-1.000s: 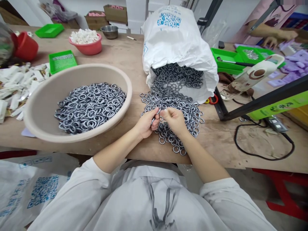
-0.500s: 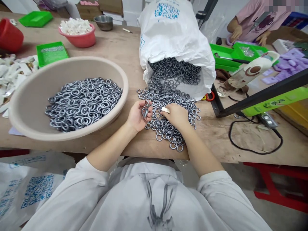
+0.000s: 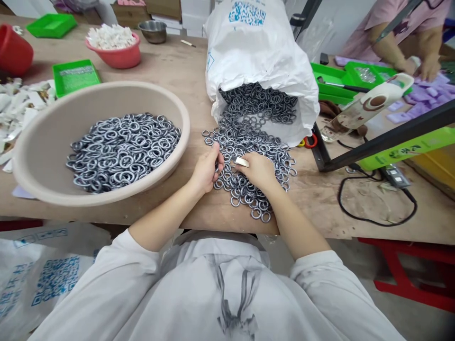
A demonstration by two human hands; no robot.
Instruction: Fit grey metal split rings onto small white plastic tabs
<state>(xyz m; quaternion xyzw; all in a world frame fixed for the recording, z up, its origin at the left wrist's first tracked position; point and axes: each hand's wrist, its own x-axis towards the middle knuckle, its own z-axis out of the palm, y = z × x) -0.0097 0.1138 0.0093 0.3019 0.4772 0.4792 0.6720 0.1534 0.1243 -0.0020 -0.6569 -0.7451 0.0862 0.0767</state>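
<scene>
On my feed the left hand (image 3: 205,173) is curled around at least one dark ring (image 3: 216,165); how many more its fingers hide I cannot tell; the right hand (image 3: 261,171) is pinched narrow on a small white piece (image 3: 242,162), most of its shape lost in the fist; loose rings (image 3: 249,139) lie between and around both grips, and reach ahead of them to the mouth of the sack (image 3: 259,57); a basin (image 3: 46,137) with another heap (image 3: 124,151) stands just left of the left grip.

My worry is that left curl; slack fingers could drop a ring into the pile, where I would hardly pick it out; a careless sweep of the right grip could push rings over the table's (image 3: 209,213) front edge, on the body side of the hands; raking the rings ahead of the grips might bring more sliding from the sack.
</scene>
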